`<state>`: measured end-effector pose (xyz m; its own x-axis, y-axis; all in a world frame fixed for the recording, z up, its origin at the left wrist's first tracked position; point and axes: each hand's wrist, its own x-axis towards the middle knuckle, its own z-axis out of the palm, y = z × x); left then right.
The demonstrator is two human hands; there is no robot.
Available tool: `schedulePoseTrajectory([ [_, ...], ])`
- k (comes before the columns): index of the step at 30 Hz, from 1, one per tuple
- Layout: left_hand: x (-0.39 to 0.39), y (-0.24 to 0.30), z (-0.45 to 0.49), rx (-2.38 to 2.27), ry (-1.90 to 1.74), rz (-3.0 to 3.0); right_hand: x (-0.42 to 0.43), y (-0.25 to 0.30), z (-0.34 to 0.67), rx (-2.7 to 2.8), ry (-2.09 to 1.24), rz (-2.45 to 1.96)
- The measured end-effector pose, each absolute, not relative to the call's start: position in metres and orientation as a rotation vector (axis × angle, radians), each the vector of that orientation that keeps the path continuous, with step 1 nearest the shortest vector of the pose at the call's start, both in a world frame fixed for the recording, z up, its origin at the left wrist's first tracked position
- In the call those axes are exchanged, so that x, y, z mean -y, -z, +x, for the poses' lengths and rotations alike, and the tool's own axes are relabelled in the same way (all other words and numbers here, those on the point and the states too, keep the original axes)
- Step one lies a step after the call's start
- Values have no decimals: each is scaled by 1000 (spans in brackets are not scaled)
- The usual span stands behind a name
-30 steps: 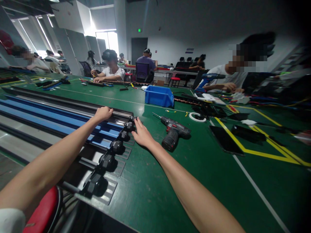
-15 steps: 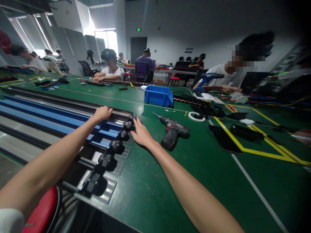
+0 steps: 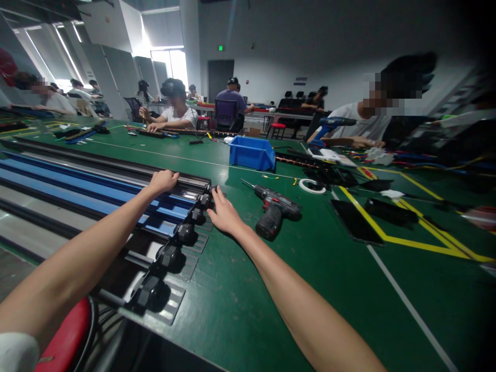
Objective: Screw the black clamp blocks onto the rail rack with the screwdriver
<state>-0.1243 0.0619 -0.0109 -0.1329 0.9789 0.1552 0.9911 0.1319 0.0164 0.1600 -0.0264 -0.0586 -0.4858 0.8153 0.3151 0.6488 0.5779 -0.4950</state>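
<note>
Several long rails lie side by side at the left, black, blue and silver, with black cable glands (image 3: 187, 233) at their right ends. My left hand (image 3: 164, 181) is closed over the farthest black rail (image 3: 194, 182), a little short of its end; the fingertips are hidden. At that rail's end, my right hand (image 3: 225, 213) touches the far black gland (image 3: 214, 189) with its outstretched fingertips, the thumb held apart. A black and red cordless drill (image 3: 277, 207) lies on its side to the right of my right hand.
The green table (image 3: 240, 294) carries a blue bin (image 3: 251, 153), a white tape roll (image 3: 312, 186) and a flat black panel (image 3: 355, 221). Flat slotted plates (image 3: 170, 305) stick out below the rail ends. A red stool (image 3: 64, 338) stands by the near edge. Co-workers sit around the table.
Both my hands stay in nearly the same place on the rail and its end. Across the table, a co-worker has raised one hand with a thin tool in it.
</note>
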Motion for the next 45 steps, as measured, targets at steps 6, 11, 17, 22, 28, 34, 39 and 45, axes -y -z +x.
schedulePoseTrajectory([
  [6, -62, 13, -125, 2268, 174, -1992, 26, 60, 159, 2298, -405, -1161],
  [11, -61, 11, -124, 2258, 186, -2012, 27, 58, 159, 2298, -421, -1182],
  [17, -63, 12, -125, 2276, 186, -2002, 28, 58, 158, 2293, -417, -1183],
  [22, -63, 11, -126, 2269, 186, -2011, 27, 59, 158, 2292, -403, -1177],
  [28, -63, 11, -126, 2273, 155, -2007, 26, 59, 159, 2293, -406, -1160],
  [34, -65, 12, -127, 2287, 129, -1995, 25, 62, 160, 2274, -439, -1141],
  [39, -64, 11, -127, 2287, 115, -2011, 25, 63, 160, 2272, -434, -1126],
  [45, -64, 10, -127, 2276, 102, -2009, 25, 62, 161, 2272, -435, -1121],
])
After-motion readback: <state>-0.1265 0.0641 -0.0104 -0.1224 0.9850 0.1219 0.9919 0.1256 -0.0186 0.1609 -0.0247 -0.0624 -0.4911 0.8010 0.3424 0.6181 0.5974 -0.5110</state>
